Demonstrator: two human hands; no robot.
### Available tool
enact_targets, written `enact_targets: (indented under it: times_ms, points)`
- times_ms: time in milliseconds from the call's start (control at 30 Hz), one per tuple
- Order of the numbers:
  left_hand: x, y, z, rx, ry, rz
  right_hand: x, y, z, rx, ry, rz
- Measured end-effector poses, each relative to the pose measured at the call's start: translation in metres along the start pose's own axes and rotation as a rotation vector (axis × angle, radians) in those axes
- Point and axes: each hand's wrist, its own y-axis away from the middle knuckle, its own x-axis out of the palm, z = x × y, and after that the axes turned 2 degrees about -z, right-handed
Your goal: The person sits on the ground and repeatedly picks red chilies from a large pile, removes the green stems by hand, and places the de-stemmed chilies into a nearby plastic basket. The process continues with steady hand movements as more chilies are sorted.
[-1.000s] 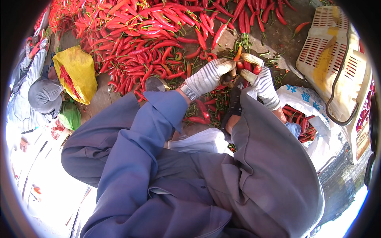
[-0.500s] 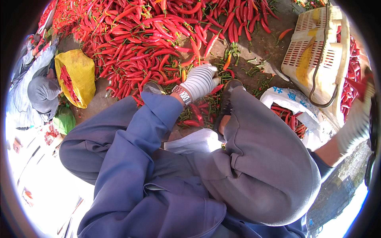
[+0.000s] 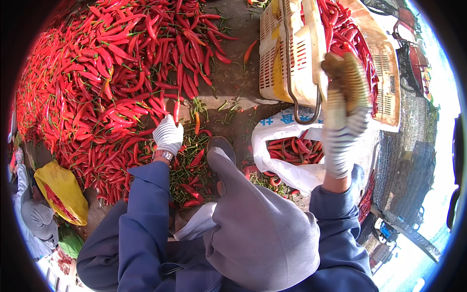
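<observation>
My left hand [image 3: 168, 136], in a white striped glove with a watch at the wrist, is at the near edge of a big heap of red chili peppers [image 3: 116, 53]. Its fingers are closed on a red chili pepper [image 3: 176, 111] that sticks up from the fingertips. My right hand [image 3: 346, 100], gloved with a brown palm, is raised in front of a cream plastic crate [image 3: 272, 58] full of red peppers [image 3: 343, 31]. Motion smears its fingers, and I cannot make out anything in them.
A white sack [image 3: 260, 146] holding red peppers stands below the crate. Green stems and loose peppers [image 3: 192, 194] litter the ground between my feet. At the left, a person in a grey head covering [image 3: 39, 219] sits beside a yellow sack [image 3: 61, 192].
The view has swung right, showing more of the crate. My right hand has come from the far right edge to in front of the crate. A pepper now stands at my left fingertips.
</observation>
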Motion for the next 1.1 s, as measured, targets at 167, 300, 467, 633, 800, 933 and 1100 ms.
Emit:
enact_targets:
  times_ms: [167,300,467,633,800,933,1100]
  points:
    - [0.01,0.02,0.009,-0.116,0.78,0.036,0.118,0.09,-0.026,0.223,-0.029,0.709]
    - [0.006,0.067,-0.012,-0.029,1.403,0.148,0.177,0.123,-0.076,0.369,0.178,0.906]
    - [0.01,0.079,-0.026,-0.137,1.297,0.246,0.182,0.144,-0.099,0.372,-0.044,1.042]
    - [-0.012,0.07,-0.009,-0.054,1.246,0.034,0.175,0.14,-0.114,0.398,0.094,1.023]
    - [-0.032,0.056,-0.002,0.223,0.586,-0.1,0.178,0.147,-0.109,0.563,-0.04,1.132]
    - [-0.015,0.045,0.003,0.317,0.747,-0.065,0.178,0.133,-0.098,0.305,0.154,1.259]
    - [0.0,0.045,0.02,0.781,-0.127,-0.32,0.18,0.146,-0.097,0.207,0.201,1.125]
